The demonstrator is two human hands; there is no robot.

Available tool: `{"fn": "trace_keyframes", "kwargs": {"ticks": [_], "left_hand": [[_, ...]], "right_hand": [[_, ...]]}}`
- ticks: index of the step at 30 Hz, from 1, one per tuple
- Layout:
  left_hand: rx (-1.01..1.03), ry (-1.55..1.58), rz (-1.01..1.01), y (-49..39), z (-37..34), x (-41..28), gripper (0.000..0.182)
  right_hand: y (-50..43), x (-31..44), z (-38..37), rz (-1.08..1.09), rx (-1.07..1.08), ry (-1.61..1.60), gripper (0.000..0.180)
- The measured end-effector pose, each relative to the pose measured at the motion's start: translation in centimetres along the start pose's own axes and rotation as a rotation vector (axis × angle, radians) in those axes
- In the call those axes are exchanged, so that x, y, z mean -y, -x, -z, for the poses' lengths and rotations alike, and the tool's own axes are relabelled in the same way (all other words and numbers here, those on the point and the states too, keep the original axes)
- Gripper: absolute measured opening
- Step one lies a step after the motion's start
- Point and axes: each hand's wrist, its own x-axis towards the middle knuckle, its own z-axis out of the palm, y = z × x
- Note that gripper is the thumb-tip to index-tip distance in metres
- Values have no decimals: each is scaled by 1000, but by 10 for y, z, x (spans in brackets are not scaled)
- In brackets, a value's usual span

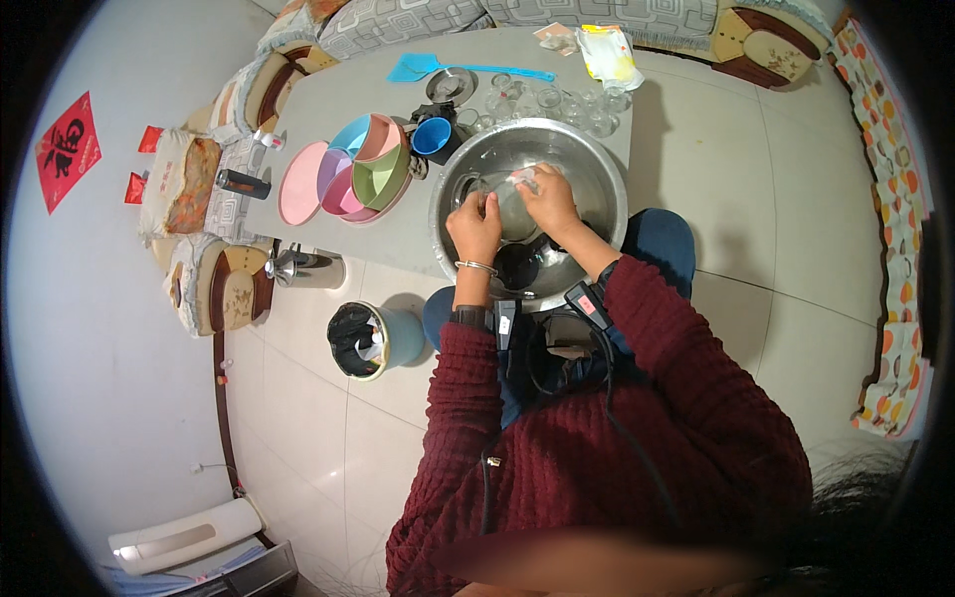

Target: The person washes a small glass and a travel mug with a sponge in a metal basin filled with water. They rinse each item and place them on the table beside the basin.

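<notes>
A large round metal basin (604, 175) with water in it stands before me at the table's edge, and both my hands are over it. My left hand (475, 230) grips a small clear glass vessel (480, 192) near the basin's left side. My right hand (550, 200) pinches a crumpled whitish piece, perhaps a cloth or tissue (525, 177), to the right of the glass. Dark shapes lie low in the basin; what they are I cannot tell. Several clear glass vessels (574, 108) stand close together just beyond the basin's far rim.
On the grey table (328, 97) are a blue fly swatter (414, 67), a round metal dish (451, 86), a blue-lined cup (433, 136), a sectioned pastel tray (365, 168), its pink lid (301, 183) and a white-yellow packet (608, 58). A lined bin (401, 339) and a metal kettle (306, 269) stand on the floor.
</notes>
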Motion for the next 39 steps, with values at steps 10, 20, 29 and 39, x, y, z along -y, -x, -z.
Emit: {"fn": "trace_keyframes", "kwargs": {"ticks": [10, 20, 29, 39], "left_hand": [[474, 829, 83, 8, 35, 21, 16], [577, 687, -51, 12, 39, 24, 11], [597, 889, 124, 17, 41, 35, 3], [466, 819, 107, 7, 32, 36, 7]], "right_hand": [[-32, 2, 9, -271, 65, -645, 25], [-33, -17, 3, -243, 306, -258, 12], [-40, -71, -12, -177, 435, 325, 16], [-45, 0, -10, -156, 449, -555, 21]]}}
